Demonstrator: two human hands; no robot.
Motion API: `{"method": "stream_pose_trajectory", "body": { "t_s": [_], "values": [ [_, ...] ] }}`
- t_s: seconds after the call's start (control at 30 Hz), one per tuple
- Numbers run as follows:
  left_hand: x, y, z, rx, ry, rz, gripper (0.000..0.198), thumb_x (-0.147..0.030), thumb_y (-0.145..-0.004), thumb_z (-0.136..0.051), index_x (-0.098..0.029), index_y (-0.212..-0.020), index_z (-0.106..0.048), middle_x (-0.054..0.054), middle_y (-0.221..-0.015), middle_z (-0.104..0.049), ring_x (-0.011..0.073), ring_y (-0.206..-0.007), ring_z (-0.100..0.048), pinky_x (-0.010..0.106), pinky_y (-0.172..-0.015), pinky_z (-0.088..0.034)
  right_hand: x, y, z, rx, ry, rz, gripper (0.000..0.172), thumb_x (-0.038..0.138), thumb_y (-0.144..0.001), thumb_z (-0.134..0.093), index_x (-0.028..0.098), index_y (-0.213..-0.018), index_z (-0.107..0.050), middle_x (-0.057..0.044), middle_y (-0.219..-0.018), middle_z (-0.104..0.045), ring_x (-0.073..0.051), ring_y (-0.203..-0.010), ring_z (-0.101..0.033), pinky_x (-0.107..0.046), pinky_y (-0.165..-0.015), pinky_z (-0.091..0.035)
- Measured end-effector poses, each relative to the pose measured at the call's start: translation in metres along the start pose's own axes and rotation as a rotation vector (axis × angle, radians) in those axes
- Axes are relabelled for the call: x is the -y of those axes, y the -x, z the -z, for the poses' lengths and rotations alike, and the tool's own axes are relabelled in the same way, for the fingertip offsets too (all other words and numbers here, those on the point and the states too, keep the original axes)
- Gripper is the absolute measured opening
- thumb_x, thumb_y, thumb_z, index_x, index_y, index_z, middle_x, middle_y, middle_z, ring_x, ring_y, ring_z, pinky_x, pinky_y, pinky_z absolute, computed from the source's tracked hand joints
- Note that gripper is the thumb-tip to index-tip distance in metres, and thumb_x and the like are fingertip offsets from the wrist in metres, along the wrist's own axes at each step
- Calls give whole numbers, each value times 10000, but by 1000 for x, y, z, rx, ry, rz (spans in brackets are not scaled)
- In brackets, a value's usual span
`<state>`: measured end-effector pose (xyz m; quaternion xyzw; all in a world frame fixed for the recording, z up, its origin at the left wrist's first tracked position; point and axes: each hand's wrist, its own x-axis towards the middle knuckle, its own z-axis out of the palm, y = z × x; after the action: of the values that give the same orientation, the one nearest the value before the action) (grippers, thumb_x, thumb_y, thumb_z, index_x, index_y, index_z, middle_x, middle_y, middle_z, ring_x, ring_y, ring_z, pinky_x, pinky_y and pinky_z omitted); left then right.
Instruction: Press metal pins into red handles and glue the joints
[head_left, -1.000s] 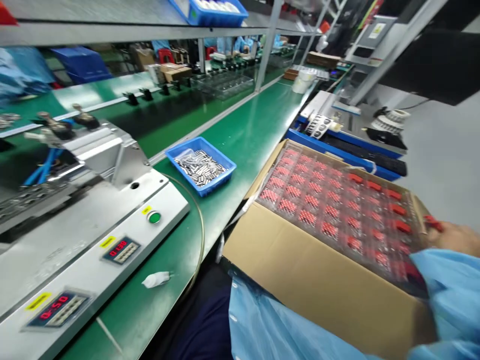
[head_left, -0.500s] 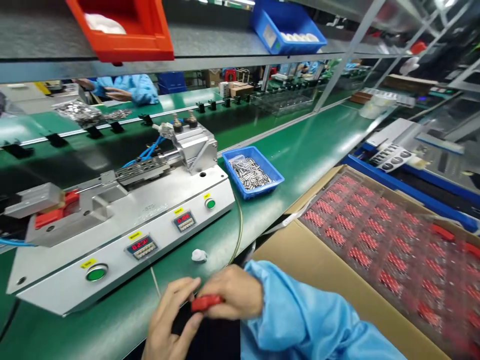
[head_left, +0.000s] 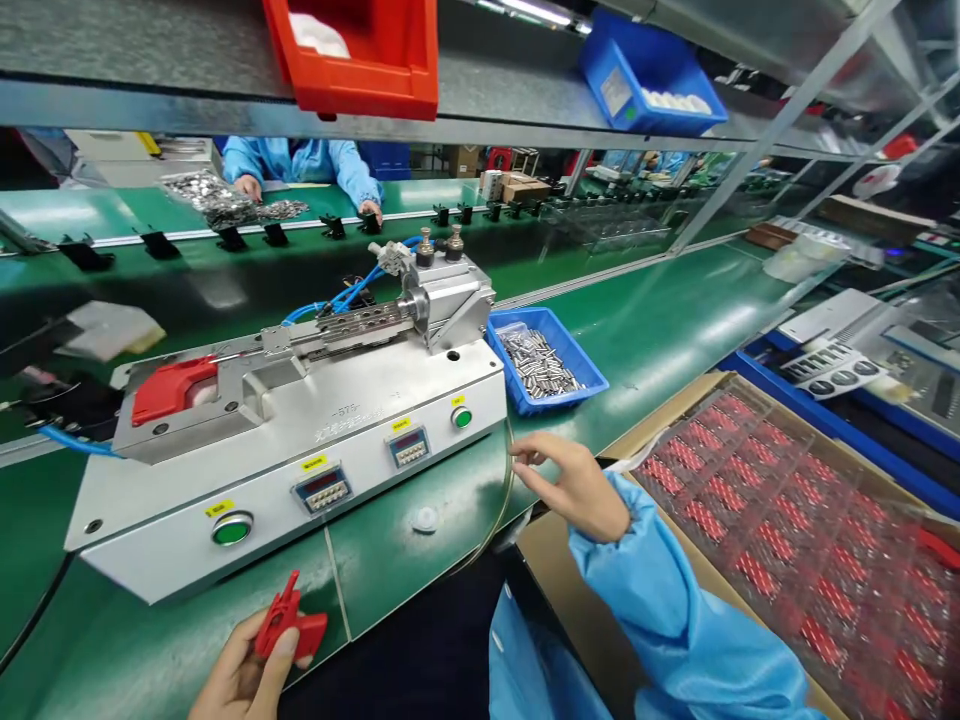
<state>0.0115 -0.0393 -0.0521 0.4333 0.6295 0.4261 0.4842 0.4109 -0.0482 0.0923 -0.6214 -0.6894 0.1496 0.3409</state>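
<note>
My left hand (head_left: 251, 660) holds a red plastic part (head_left: 289, 622) with a slim upright prong, at the bench's front edge. My right hand (head_left: 574, 480) is over the edge of the bench, fingers curved and thumb apart, nothing visible in it. Beyond it stands a blue bin (head_left: 596, 385) of small metal pins. A bench machine (head_left: 375, 400) has another red part (head_left: 172, 388) seated in its fixture at the left end. Above that, a pale block (head_left: 109, 328) stands raised and blurred. A small white piece (head_left: 424, 519) lies on the green bench in front of the machine.
An open carton (head_left: 559, 560) at right carries clear trays (head_left: 780, 500) of red parts. Overhead, a shelf holds a red bin (head_left: 367, 95) and a blue bin (head_left: 660, 115). A co-worker's sleeves and hands (head_left: 352, 180) show across the bench. Blue air tubes run behind the machine.
My hands have parted: the left moved left with the red part, the right moved up and right toward the pin bin. The pale block rose off the fixture. The machine's red digits went dark.
</note>
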Motion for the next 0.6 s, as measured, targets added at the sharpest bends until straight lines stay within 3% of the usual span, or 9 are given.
{"method": "stream_pose_trajectory", "body": {
  "t_s": [0.07,0.17,0.27,0.33,0.47,0.53,0.6],
  "values": [
    [-12,-2,-6,47,31,19,588,-733,-709,-898,-234,-995,-781,42,-904,-840,262,-725,-808,323,-669,-695,-5,2,-13,87,-37,-2,199,380,-1069,-641,217,-1145,-728,-78,-991,-759,-219,-896,-729,-338,-826,-618],
    [-33,-4,-17,217,75,37,603,-707,-718,-904,-189,-1010,-804,77,-974,-842,269,-858,-818,326,-777,-690,-4,8,-64,168,-104,29,316,370,-1038,-688,234,-1324,-695,-121,-1201,-754,-263,-1074,-748,-387,-913,-648],
    [-46,-5,-28,351,106,28,540,-674,-835,-833,-166,-1018,-808,61,-863,-807,222,-759,-768,299,-717,-648,5,10,-117,124,-172,29,275,366,-1048,-672,246,-1293,-706,-136,-1240,-749,-292,-1162,-740,-452,-1018,-640],
    [-50,-5,-33,421,106,2,490,-628,-898,-796,-156,-1026,-811,42,-793,-766,184,-686,-707,265,-662,-593,12,8,-138,72,-234,11,196,351,-1046,-671,247,-1207,-716,-132,-1231,-761,-293,-1171,-742,-474,-1067,-620],
    [-49,-5,-35,464,89,-105,426,-553,-957,-764,-145,-1069,-815,33,-786,-723,147,-668,-614,241,-659,-518,23,2,-141,49,-453,-57,165,331,-1031,-684,248,-1172,-662,-119,-1253,-778,-283,-1162,-760,-441,-1019,-628],
    [-47,-7,-33,459,96,-150,417,-537,-980,-744,-141,-1094,-811,31,-783,-712,143,-661,-592,241,-655,-505,29,3,-133,57,-537,-85,181,368,-1039,-680,242,-1167,-657,-92,-1109,-799,-254,-990,-787,-363,-852,-646],
    [-46,-8,-32,452,102,-183,404,-519,-997,-730,-139,-1114,-806,30,-777,-708,144,-658,-590,242,-653,-504,36,5,-125,45,-517,-101,193,402,-1040,-678,230,-1126,-691,-46,-903,-773,-199,-741,-733,-285,-657,-588]
  ]
}}
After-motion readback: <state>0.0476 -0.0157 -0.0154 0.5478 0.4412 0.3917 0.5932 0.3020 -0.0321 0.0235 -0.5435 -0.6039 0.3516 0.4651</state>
